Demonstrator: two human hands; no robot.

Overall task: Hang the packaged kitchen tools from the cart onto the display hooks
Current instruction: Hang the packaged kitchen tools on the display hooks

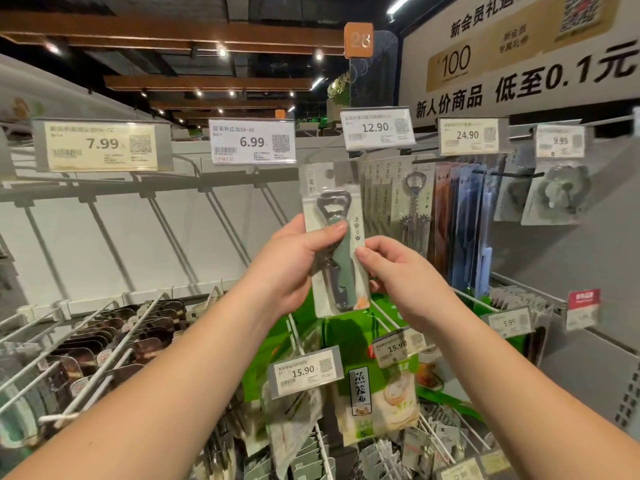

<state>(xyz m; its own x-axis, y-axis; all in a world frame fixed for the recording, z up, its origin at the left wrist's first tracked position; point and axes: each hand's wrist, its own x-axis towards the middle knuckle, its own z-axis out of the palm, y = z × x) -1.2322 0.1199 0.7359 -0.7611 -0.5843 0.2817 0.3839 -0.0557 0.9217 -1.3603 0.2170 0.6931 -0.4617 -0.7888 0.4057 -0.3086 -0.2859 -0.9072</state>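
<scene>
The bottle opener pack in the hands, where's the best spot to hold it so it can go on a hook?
Hold the bottle opener pack low down by its side edges, one hand from each side, as the left hand and right hand do now. The flat card is upright, and its hang hole is at the top, so a low grip probably keeps the hole clear.

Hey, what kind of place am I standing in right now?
Most likely a supermarket's kitchenware aisle. Price tags such as the 6.99 label sit on rows of display hooks, packaged corkscrews hang nearby, and both hands hold a packaged bottle opener up to the rack.
</scene>
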